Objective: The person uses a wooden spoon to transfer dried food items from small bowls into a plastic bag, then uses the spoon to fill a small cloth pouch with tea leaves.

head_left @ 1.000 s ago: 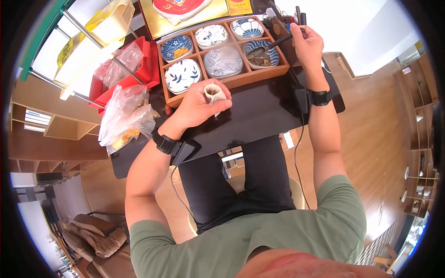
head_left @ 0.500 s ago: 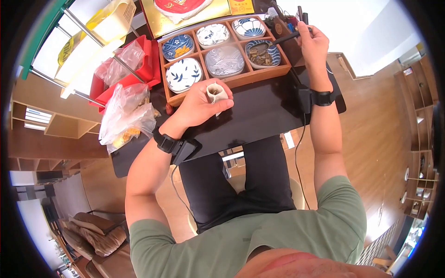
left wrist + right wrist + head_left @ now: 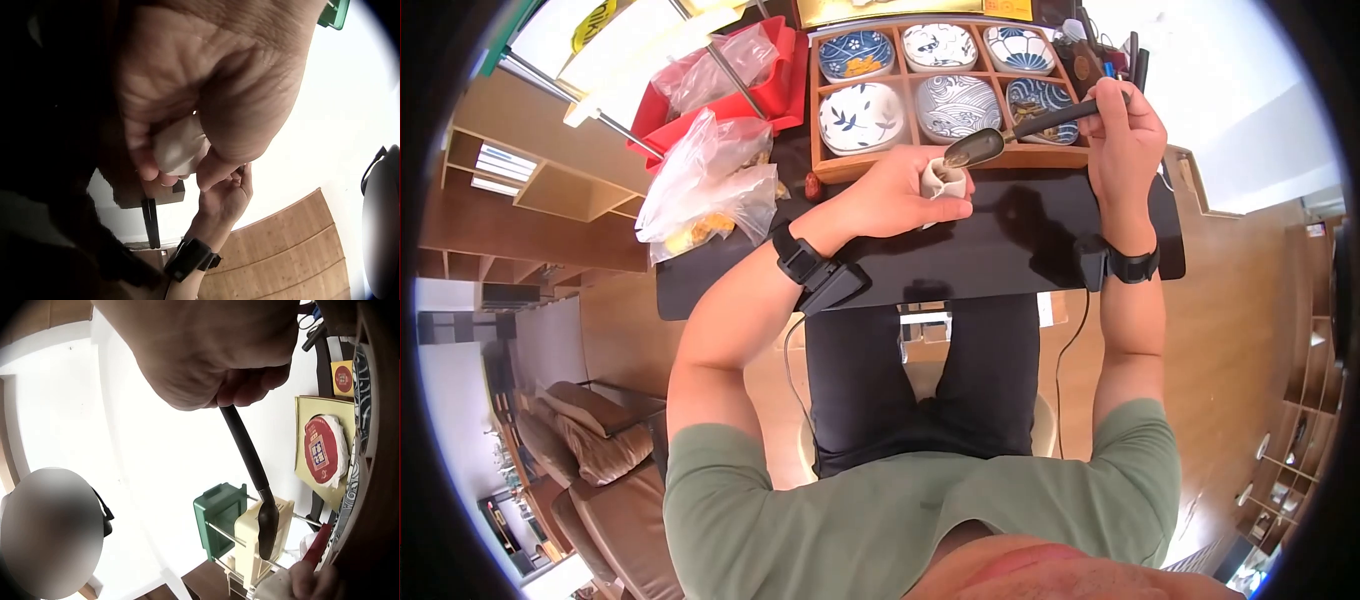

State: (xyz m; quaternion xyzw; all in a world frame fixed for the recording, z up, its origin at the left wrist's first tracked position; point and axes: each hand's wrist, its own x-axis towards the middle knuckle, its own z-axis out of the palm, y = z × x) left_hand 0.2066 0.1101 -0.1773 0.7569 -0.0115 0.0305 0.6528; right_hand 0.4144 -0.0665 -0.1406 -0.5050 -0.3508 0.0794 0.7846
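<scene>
My left hand [image 3: 892, 196] grips a small white pouch [image 3: 941, 184], its mouth facing up with brownish bits inside. In the left wrist view, fingers and thumb wrap around the pale pouch [image 3: 179, 147]. My right hand [image 3: 1128, 140] holds a long black-handled spoon [image 3: 1040, 122] by the far end of its handle. The spoon's dark bowl [image 3: 975, 148] tilts down at the pouch's mouth, its tip right at the rim. In the right wrist view the spoon [image 3: 250, 453] slants down toward the left hand's fingers. Behind stands a patterned bowl [image 3: 1055, 97] with brown dried pieces.
A divided wooden tray [image 3: 840, 168] holds several patterned bowls, one with orange-yellow pieces. To the left are a red bin [image 3: 785, 75] and clear plastic bags [image 3: 700, 190]. A dark red item [image 3: 813, 186] lies by the tray's corner. Pens and tools stand behind the right hand.
The right hand has brought the spoon from the bowl of brown pieces left and toward me, to the pouch's mouth. The left hand keeps its grip. The head view has shifted.
</scene>
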